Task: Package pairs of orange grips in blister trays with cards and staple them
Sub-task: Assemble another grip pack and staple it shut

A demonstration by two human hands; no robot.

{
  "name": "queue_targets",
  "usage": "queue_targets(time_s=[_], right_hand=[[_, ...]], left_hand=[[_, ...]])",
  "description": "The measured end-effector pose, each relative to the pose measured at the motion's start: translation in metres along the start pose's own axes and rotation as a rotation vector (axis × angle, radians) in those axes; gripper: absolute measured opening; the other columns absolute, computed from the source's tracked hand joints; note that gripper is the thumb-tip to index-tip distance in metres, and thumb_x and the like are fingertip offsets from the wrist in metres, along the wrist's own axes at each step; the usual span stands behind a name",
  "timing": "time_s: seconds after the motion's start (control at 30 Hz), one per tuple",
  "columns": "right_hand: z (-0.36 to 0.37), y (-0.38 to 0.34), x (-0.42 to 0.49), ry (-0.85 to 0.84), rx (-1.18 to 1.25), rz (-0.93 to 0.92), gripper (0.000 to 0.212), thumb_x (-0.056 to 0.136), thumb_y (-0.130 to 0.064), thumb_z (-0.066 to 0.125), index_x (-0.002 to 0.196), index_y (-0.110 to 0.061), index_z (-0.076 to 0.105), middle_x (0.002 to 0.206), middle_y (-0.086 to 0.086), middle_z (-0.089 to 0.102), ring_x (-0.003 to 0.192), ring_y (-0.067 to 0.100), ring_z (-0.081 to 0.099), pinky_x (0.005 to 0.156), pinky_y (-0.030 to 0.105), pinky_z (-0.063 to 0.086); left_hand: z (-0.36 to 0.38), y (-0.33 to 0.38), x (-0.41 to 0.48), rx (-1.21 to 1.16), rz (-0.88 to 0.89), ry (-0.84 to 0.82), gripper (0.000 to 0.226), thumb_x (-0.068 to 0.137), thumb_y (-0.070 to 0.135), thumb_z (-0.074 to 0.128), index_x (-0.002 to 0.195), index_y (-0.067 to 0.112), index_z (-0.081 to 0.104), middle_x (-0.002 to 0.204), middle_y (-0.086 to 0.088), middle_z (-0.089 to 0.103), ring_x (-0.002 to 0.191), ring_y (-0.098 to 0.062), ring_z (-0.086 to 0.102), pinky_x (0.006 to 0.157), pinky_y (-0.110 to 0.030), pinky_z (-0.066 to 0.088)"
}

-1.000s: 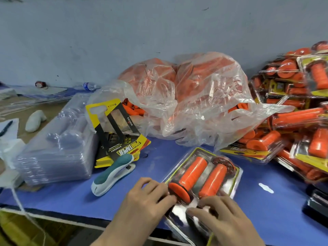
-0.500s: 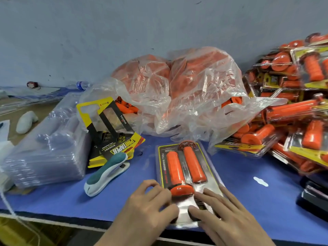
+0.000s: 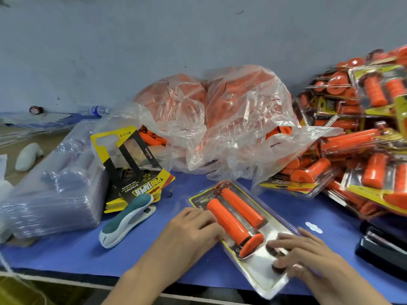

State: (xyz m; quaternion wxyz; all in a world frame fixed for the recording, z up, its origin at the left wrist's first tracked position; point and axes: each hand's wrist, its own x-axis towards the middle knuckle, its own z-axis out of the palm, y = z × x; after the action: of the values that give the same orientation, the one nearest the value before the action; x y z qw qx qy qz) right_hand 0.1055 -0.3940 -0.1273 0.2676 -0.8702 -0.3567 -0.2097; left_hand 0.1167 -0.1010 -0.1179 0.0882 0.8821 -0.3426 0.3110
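The blister tray (image 3: 262, 275) has swung anticlockwise; right hand (image 3: 312, 260) blurred.

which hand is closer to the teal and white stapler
Left. The left hand lies just right of the stapler, at the left edge of the blister pack; the right hand is farther right, on the pack's near end.

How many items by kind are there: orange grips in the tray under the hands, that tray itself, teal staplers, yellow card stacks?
Orange grips: 2
Blister tray: 1
Teal stapler: 1
Yellow card stack: 1
Total: 5
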Motion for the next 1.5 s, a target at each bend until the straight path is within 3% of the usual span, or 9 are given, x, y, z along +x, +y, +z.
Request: queue_targets(time_s=[0.2, 0.3, 0.47, 0.73, 0.87, 0.93, 1.1, 1.37, 1.5], right_hand=[[0.025, -0.027, 0.008, 0.135, -0.29, -0.036, 0.046, 0.1, -0.046, 0.031, 0.103, -0.033, 0.075, 0.096, -0.002, 0.065, 0.094, 0.007, 0.052, 0.086, 0.029, 0.045], [0.031, -0.028, 0.019, 0.263, -0.377, -0.007, 0.035, 0.093, -0.029, 0.046, 0.079, -0.027, 0.077, 0.074, -0.002, 0.059, 0.07, 0.015, 0.049, 0.075, 0.022, 0.039], [0.028, -0.005, 0.019, 0.216, -0.439, 0.064, 0.015, 0.065, -0.008, 0.069, 0.071, -0.022, 0.074, 0.066, -0.001, 0.053, 0.053, 0.025, 0.053, 0.062, 0.03, 0.042], [0.031, 0.01, 0.013, 0.266, -0.431, 0.067, 0.02, 0.081, -0.022, 0.05, 0.073, -0.021, 0.068, 0.08, 0.0, 0.058, 0.061, 0.031, 0.06, 0.071, 0.034, 0.035], [0.037, -0.001, 0.021, 0.245, -0.373, 0.029, 0.019, 0.082, -0.034, 0.055, 0.092, -0.031, 0.071, 0.117, 0.001, 0.062, 0.098, 0.027, 0.055, 0.088, 0.038, 0.039], [0.046, -0.009, 0.029, 0.248, -0.37, -0.06, 0.025, 0.086, -0.039, 0.055, 0.091, -0.029, 0.077, 0.116, 0.003, 0.068, 0.108, 0.024, 0.056, 0.096, 0.043, 0.041], [0.049, -0.01, 0.035, 0.204, -0.199, -0.08, 0.044, 0.1, -0.043, 0.042, 0.075, -0.021, 0.071, 0.107, -0.003, 0.066, 0.102, 0.014, 0.054, 0.1, 0.043, 0.04], [0.034, 0.002, 0.026, 0.056, 0.052, -0.069, 0.025, 0.099, -0.049, 0.044, 0.085, -0.036, 0.06, 0.119, -0.016, 0.056, 0.118, 0.007, 0.047, 0.107, 0.021, 0.031], [0.032, 0.003, 0.025, 0.044, 0.069, -0.051, 0.012, 0.092, -0.035, 0.06, 0.082, -0.032, 0.063, 0.12, -0.018, 0.056, 0.106, 0.007, 0.053, 0.096, 0.032, 0.043]], left_hand=[[0.017, 0.026, 0.01, 0.078, 0.046, 0.113, 0.01, 0.09, 0.017, 0.068, 0.085, 0.025, 0.067, 0.081, 0.004, 0.055, 0.072, -0.017, 0.051, 0.066, -0.029, 0.045], [0.02, 0.033, 0.008, 0.108, 0.033, 0.14, 0.012, 0.092, 0.02, 0.067, 0.081, 0.022, 0.066, 0.078, 0.004, 0.055, 0.07, -0.018, 0.05, 0.065, -0.032, 0.045], [0.007, 0.004, -0.01, 0.177, -0.024, 0.097, 0.013, 0.09, 0.026, 0.067, 0.077, 0.025, 0.066, 0.08, 0.007, 0.058, 0.075, -0.017, 0.054, 0.072, -0.029, 0.044], [-0.009, -0.016, -0.03, 0.072, -0.118, 0.043, 0.015, 0.09, 0.031, 0.062, 0.077, 0.022, 0.06, 0.103, 0.01, 0.064, 0.1, -0.014, 0.061, 0.081, -0.027, 0.045], [-0.017, -0.012, -0.028, -0.02, -0.102, 0.041, 0.019, 0.093, 0.033, 0.063, 0.078, 0.02, 0.061, 0.1, 0.014, 0.067, 0.101, -0.008, 0.062, 0.085, -0.025, 0.048], [-0.013, -0.002, -0.025, -0.05, -0.053, 0.062, 0.021, 0.093, 0.034, 0.067, 0.079, 0.02, 0.06, 0.096, 0.013, 0.065, 0.096, -0.007, 0.062, 0.085, -0.026, 0.049], [-0.006, 0.003, -0.025, -0.114, 0.029, 0.052, 0.016, 0.093, 0.037, 0.066, 0.086, 0.023, 0.063, 0.098, 0.01, 0.062, 0.092, -0.008, 0.058, 0.087, -0.022, 0.045], [-0.017, -0.026, -0.016, -0.005, -0.039, -0.04, 0.016, 0.087, 0.04, 0.064, 0.082, 0.025, 0.07, 0.091, 0.011, 0.067, 0.083, -0.012, 0.062, 0.076, -0.022, 0.041], [-0.016, -0.029, -0.017, 0.033, -0.027, -0.009, 0.027, 0.088, 0.047, 0.058, 0.078, 0.024, 0.069, 0.088, 0.011, 0.067, 0.082, -0.014, 0.062, 0.073, -0.025, 0.044]])
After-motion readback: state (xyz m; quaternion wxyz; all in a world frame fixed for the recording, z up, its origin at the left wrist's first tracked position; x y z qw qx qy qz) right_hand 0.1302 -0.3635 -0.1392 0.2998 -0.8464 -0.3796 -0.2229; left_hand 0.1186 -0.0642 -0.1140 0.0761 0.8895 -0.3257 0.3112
